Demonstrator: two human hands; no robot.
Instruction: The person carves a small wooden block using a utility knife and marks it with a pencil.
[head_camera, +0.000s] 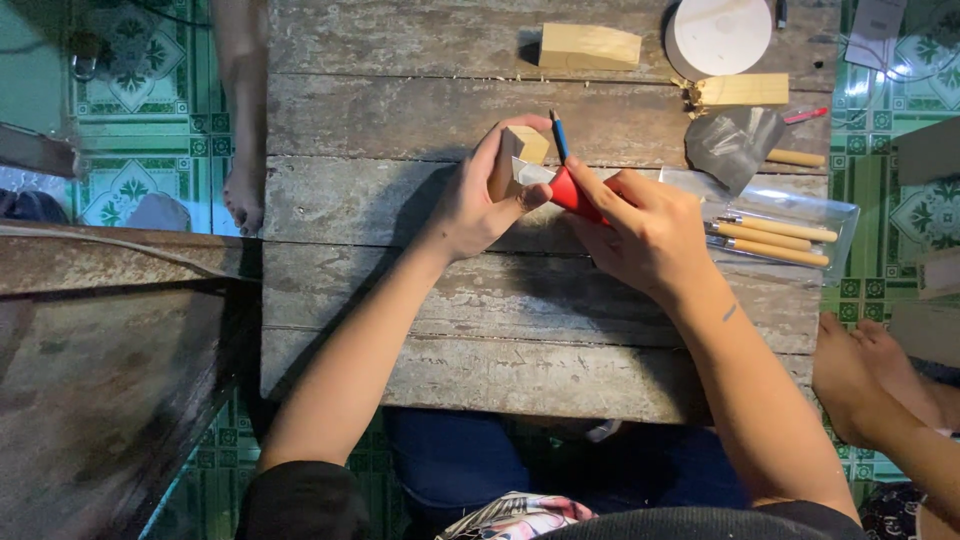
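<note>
While the left hand (478, 200) pinches a small wooden block (518, 152) just above the middle of the frame, the right hand (645, 232) is curled tight around a red-handled knife (572, 190) whose pale blade lies against the block, a blue pencil (558, 134) poking up just behind. To cut well here, I judge the left thumb should stay behind the edge, the block braced over the plank table (520, 360), and the strokes kept shallow. Whether the blade is biting the wood or only resting on it is hard to tell from this angle.
</note>
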